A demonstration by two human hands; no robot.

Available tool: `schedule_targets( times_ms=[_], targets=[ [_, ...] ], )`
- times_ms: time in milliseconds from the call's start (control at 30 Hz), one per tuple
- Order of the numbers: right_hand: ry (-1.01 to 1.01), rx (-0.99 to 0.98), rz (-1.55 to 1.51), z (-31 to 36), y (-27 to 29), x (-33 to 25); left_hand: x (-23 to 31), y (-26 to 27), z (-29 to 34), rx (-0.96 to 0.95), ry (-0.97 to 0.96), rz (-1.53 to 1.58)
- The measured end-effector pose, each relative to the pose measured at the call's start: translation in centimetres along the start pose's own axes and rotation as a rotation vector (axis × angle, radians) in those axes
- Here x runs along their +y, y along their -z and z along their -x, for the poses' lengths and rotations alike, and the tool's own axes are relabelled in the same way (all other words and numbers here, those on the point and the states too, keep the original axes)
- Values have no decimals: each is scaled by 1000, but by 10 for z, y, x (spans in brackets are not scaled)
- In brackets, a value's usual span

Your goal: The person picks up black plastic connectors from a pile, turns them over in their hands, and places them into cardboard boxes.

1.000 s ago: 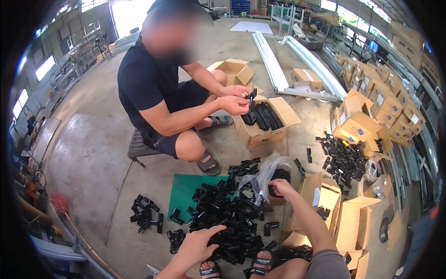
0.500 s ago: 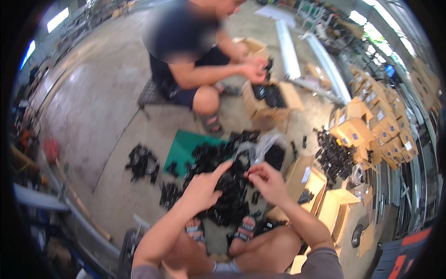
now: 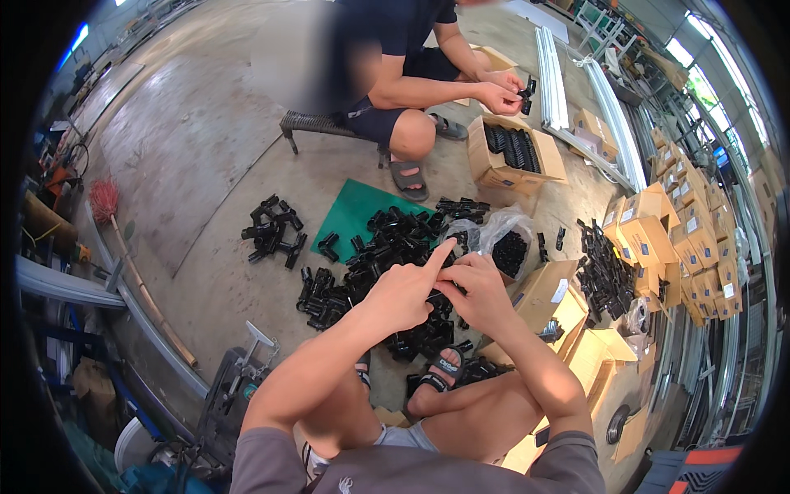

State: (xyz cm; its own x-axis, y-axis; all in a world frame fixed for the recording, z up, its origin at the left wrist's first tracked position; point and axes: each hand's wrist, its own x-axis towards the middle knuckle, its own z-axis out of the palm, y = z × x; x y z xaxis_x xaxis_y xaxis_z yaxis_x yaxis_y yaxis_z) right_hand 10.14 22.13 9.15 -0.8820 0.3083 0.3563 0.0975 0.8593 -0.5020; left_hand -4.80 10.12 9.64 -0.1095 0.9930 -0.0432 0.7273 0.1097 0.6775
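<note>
Over a heap of black plastic fittings (image 3: 387, 247), my two hands meet. My left hand (image 3: 403, 292) has its index finger stretched out and its other fingers curled. Beside it, my right hand (image 3: 476, 290) is closed, thumb and fingers pinched together against the left. Whatever sits in them is hidden by the fingers and by the dark fittings behind. The heap lies partly on a green sheet (image 3: 339, 212) on the floor. Just beyond my right hand is an open clear plastic bag (image 3: 508, 222) with small black parts in it.
Across from me a seated person's hands (image 3: 504, 90) hold a black fitting above a carton (image 3: 477, 160) of black parts. A smaller pile of fittings (image 3: 271, 230) lies left. On the right are another black pile (image 3: 605, 272), stacked cartons (image 3: 699, 239) and an opened carton (image 3: 539, 296).
My right hand has come in against my left; a gap showed between them before. The whole view has shifted, so the floor and the other person appear farther right.
</note>
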Motion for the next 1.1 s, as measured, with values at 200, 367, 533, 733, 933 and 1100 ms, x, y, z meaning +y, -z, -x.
schedule_targets(
  times_ms=[200,367,533,733,933,1100],
  targets=[
    [163,-90,169,-3,-2,-2,-9,0,0,11,-11,-19],
    [187,-87,235,-1,-1,-2,-11,-2,0,7,-5,-16],
    [188,-48,243,-2,-1,-5,-6,6,1,22,18,-17],
    [-123,221,-8,-4,4,17,-20,6,3,166,48,72],
    [-546,228,-165,13,-16,123,-24,22,8,289,120,264],
    [-421,-263,565,45,-57,233,-25,22,-5,352,181,355]
  ],
)
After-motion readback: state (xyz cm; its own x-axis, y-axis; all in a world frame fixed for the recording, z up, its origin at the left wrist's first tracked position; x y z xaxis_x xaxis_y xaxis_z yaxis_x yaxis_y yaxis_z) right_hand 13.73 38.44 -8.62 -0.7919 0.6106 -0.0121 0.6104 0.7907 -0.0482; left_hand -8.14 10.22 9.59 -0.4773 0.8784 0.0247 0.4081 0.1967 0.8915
